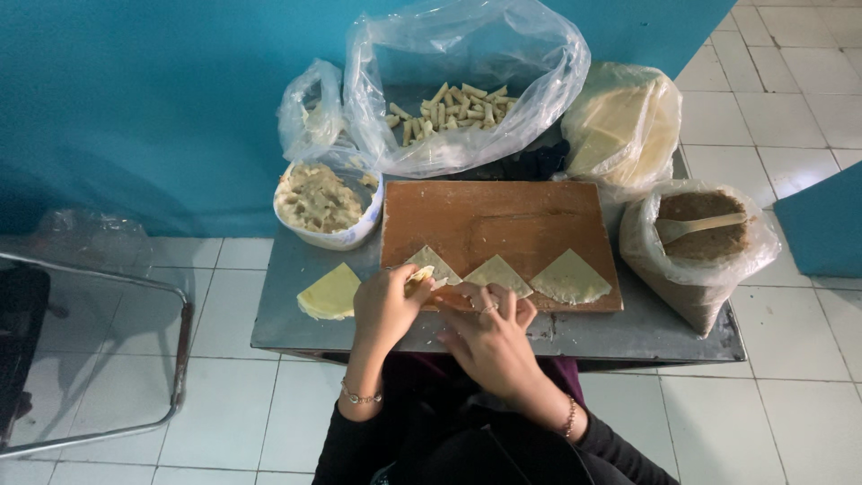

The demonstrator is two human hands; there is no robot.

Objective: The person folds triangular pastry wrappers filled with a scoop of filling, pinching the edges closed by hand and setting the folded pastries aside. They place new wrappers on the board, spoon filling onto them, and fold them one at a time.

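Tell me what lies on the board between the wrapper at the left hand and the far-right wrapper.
One triangular wrapper lies between them on the wooden board, just beyond the right hand, seen in the head view.

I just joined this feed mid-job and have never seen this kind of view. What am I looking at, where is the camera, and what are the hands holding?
There is no machine here: a person works with two bare hands, and the one picture comes from a camera on their head, looking down. The left hand pinches a small rolled piece of wrapper, and the right hand rests beside it at the near edge of a wooden board. Three triangular wrappers lie on the board. On the metal table around it sit a bowl of filling, a plastic bag of finished rolls, a stack of yellow wrappers, a bagged wrapper pile and a bag of brown mix with a spoon.
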